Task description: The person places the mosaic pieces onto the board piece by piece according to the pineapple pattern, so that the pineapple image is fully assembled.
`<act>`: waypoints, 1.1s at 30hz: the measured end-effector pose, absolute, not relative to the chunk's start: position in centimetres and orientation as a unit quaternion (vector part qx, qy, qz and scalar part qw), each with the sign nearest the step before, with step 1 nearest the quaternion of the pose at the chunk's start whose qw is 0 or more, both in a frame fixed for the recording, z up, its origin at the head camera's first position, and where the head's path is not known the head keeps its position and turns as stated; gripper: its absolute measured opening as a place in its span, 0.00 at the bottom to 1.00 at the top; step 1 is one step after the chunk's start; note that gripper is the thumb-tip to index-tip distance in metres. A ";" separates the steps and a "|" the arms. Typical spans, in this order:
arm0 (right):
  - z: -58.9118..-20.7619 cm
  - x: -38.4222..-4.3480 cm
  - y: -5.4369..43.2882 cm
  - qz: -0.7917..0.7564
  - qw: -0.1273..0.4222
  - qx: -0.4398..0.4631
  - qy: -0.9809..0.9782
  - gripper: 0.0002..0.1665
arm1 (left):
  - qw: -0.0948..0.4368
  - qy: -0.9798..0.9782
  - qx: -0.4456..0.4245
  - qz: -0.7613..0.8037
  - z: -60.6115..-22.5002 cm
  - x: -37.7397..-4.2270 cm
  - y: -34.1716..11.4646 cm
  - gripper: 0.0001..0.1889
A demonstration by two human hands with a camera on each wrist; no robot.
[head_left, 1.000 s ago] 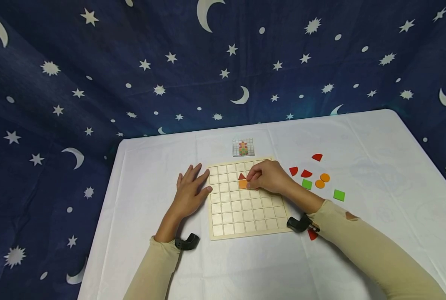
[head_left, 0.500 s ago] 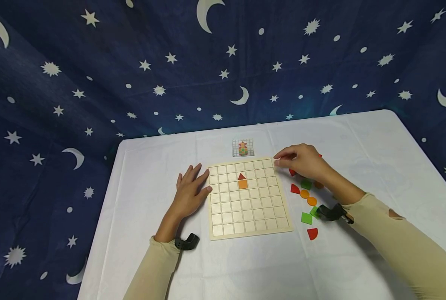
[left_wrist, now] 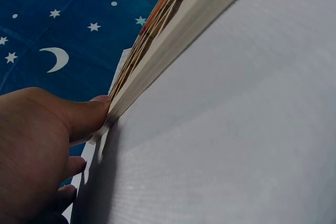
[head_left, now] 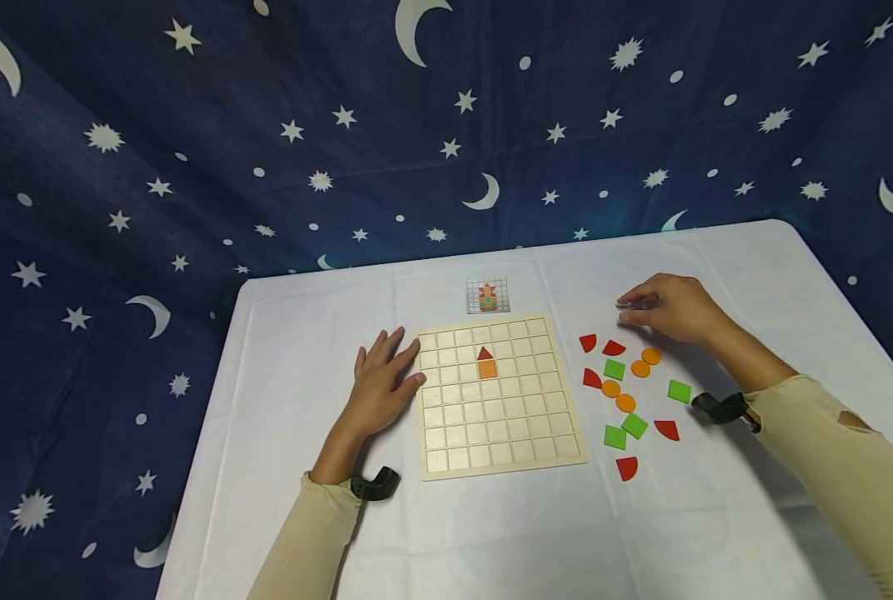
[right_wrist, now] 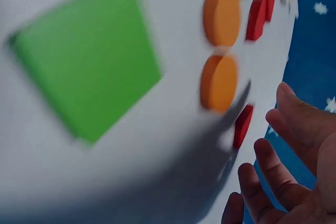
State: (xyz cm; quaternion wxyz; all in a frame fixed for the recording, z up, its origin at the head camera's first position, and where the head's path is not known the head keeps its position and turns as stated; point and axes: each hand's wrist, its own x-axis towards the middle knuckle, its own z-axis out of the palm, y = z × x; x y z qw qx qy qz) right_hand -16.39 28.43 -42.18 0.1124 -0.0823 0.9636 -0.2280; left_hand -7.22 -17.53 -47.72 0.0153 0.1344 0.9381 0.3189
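A light wooden grid board (head_left: 502, 423) lies on the table in the head view. A red triangle (head_left: 484, 354) sits on it, directly above an orange square (head_left: 487, 369). My left hand (head_left: 377, 392) rests at the board's left edge, fingers spread; in the left wrist view its thumb (left_wrist: 86, 116) touches the rim. Over the table to the right hovers my right hand (head_left: 674, 310), holding nothing, its fingers loosely bent. Just beyond its fingertips, the right wrist view shows a red quarter-circle piece (right_wrist: 243, 127) on the cloth; in the head view the hand hides that piece.
Between board and right arm lie loose pieces: green squares (head_left: 614, 437), orange circles (head_left: 626, 403) and red quarter-circles (head_left: 627, 468). A small pattern card (head_left: 487, 296) lies behind the board. A dark blue starry cloth (head_left: 386, 125) hangs past the table's back edge.
My right hand has left the orange square on the board and moved right, beyond the loose pieces. My left hand, the triangle and the orange square have stayed in place.
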 end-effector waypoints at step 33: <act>-43.7 -16.0 30.5 -0.264 0.100 -0.035 0.959 0.12 | 0.017 0.940 0.131 0.314 -47.8 -7.2 -17.5 0.30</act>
